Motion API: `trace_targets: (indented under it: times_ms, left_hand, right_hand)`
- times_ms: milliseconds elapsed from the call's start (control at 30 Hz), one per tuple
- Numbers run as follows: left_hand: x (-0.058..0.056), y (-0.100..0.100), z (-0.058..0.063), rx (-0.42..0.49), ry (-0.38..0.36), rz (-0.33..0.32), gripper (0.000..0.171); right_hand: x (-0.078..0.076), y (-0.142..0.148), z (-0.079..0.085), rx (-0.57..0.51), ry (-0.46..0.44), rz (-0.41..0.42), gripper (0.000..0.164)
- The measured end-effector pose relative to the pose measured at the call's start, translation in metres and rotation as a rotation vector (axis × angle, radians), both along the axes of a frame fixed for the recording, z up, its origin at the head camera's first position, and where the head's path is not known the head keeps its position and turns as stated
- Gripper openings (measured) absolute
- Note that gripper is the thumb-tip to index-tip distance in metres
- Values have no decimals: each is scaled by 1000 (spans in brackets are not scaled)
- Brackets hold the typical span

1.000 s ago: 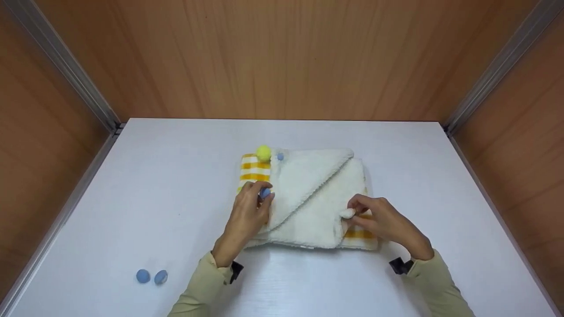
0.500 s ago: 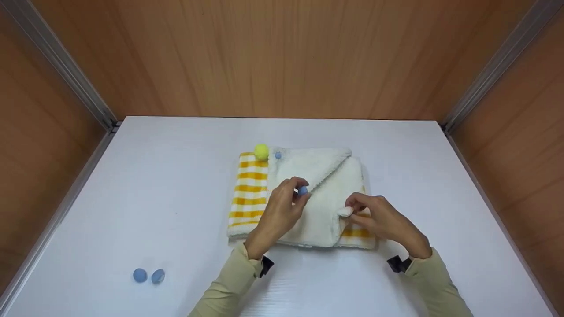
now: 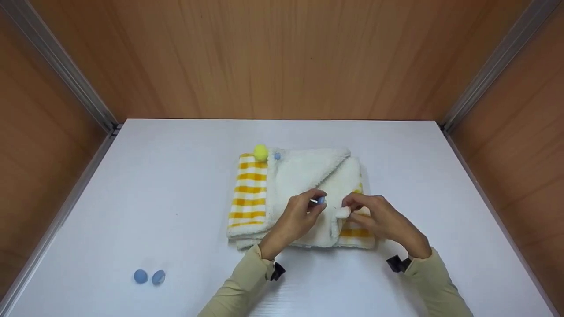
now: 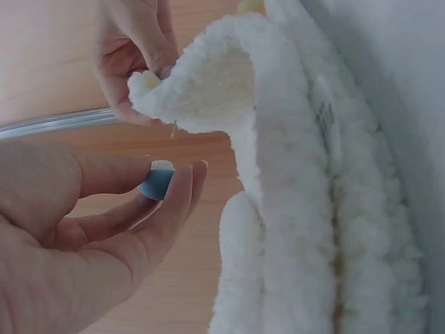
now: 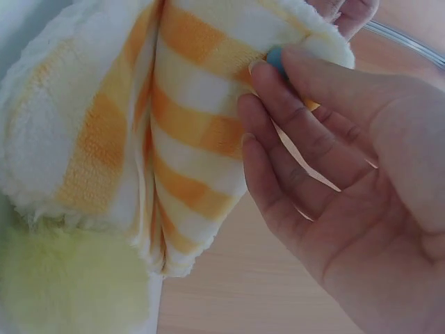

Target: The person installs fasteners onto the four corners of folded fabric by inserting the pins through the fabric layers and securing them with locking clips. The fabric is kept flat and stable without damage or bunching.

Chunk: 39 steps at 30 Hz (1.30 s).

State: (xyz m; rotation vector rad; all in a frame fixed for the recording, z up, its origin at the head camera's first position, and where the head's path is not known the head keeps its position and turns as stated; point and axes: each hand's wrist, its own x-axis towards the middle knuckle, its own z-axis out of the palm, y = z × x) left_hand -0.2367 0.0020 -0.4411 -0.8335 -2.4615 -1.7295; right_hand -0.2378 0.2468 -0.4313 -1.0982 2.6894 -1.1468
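Observation:
A folded fleece blanket (image 3: 304, 167), fluffy white with yellow-striped faces, lies on the table. My right hand (image 3: 385, 222) pinches its near right corner, lifted and curled up. A small blue round piece (image 5: 276, 59) shows against the striped side there, between thumb and fingers in the right wrist view. My left hand (image 3: 293, 220) is over the blanket, just left of that corner. Between its thumb and fingertips it pinches a blue button-like cap (image 4: 157, 185) with a whitish face, apart from the fleece in the left wrist view.
Two more blue button-like pieces (image 3: 141, 276) lie on the white table (image 3: 176, 176) at the near left. A yellow pom-pom (image 3: 260, 153) and a blue dot (image 3: 277, 156) sit at the blanket's far left corner. Wooden panels (image 3: 282, 57) stand around the table.
My left hand has carried the blue cap rightward across the blanket, close to the lifted corner. My right hand keeps its pinch, and the corner has turned up slightly more.

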Motion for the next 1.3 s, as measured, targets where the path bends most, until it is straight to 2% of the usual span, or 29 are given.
trace_targets:
  times_ms: [200,533,667,867,1067,1167,1300]
  left_hand:
    - [-2,4,-6,-13,-39,-30,20]
    - [-2,4,-6,-8,-57,-58,22]
    - [-2,4,-6,-31,-46,-69,24]
    - [2,8,-7,-109,15,-73,25]
    - [7,14,-8,-108,42,-71,25]
    - [8,12,-6,-107,13,-95,30]
    - [9,7,-1,-172,-36,-168,48]
  right_hand:
    - [1,-1,1,-12,17,24,20]
    - [0,-1,1,-1,-2,53,23]
    - [-1,-2,-1,-6,-5,65,21]
    - [-1,-1,-3,-27,-12,69,18]
    - [1,1,-2,-26,-13,42,22]
    - [0,0,-2,-38,6,33,24]
    - [0,-3,-3,-57,-1,28,22]
